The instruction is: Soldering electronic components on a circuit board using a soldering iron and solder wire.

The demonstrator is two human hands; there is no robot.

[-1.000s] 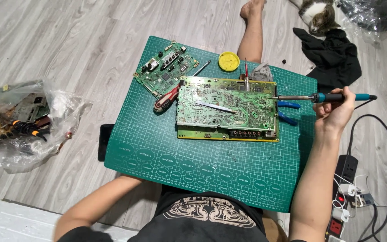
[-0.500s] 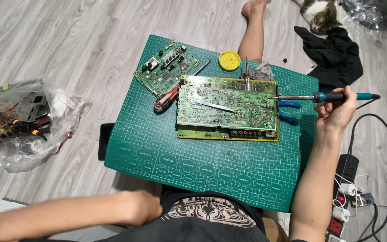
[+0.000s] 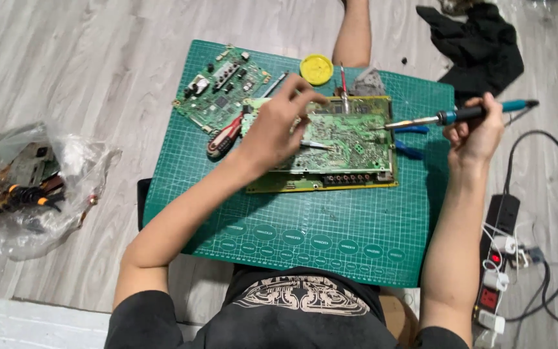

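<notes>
My right hand (image 3: 476, 132) grips the soldering iron (image 3: 460, 115), tip poised at the circuit board (image 3: 343, 139); my left hand (image 3: 276, 126), fingers loosely curled on nothing, should steady the board.

smaller green circuit board (image 3: 222, 86) at 11 o'clock on green cutting mat (image 3: 330, 252), yellow round tin (image 3: 316, 69) at 12, red-handled pliers (image 3: 225, 136) just beside the smaller board, clear plastic bag of parts (image 3: 30, 187) at 9, black cloth (image 3: 479, 45) at 1, power strip (image 3: 495, 258) at 4
</notes>
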